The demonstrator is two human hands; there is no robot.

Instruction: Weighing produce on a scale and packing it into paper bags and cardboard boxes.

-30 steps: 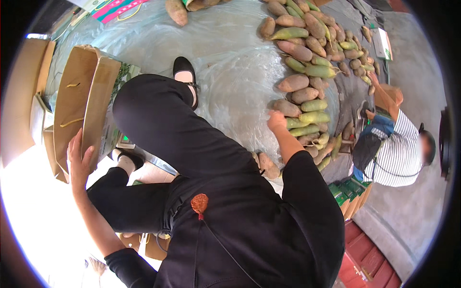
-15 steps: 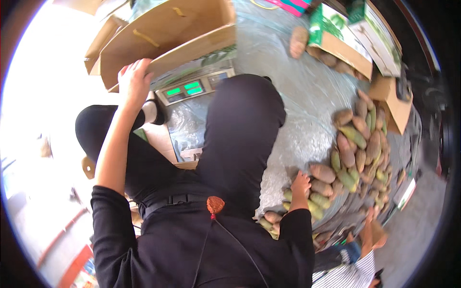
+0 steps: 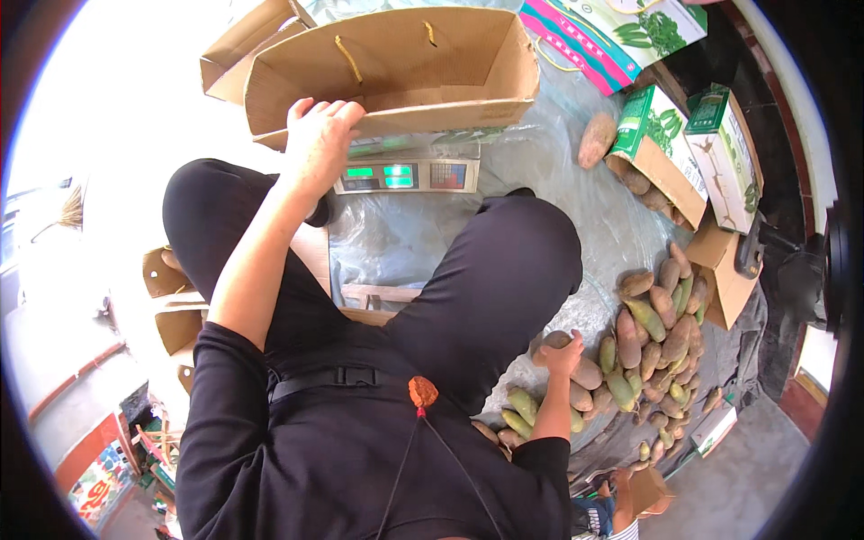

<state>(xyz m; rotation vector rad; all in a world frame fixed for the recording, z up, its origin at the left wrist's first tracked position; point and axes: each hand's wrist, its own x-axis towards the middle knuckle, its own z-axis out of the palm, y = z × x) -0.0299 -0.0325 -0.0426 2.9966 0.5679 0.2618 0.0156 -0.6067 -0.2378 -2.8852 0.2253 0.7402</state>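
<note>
My left hand [image 3: 321,135] grips the near rim of a long, open cardboard box [image 3: 405,122] that has yellow rope handles. The bare inside of the box shows. It stands on a digital scale [image 3: 454,175] with lit green displays, and hides the scale's platform. Low on the right, my right hand [image 3: 562,357] has its fingers closed round a brownish radish [image 3: 551,340], at the edge of a heap of long green and brown radishes [image 3: 677,340]. My palm hides part of the held one.
One large radish [image 3: 597,140] lies apart on the plastic sheet [image 3: 567,216]. Beside it, a green-and-white carton [image 3: 661,148] on its side holds several more. Another carton [image 3: 723,160] and a brown box [image 3: 720,270] stand farther right. Another person's arm [image 3: 623,504] shows at lower right.
The view has shifted, showing more of the box and scale. My left hand remains on the box rim. My right hand, earlier over the heap, now has a radish in its fingers.
</note>
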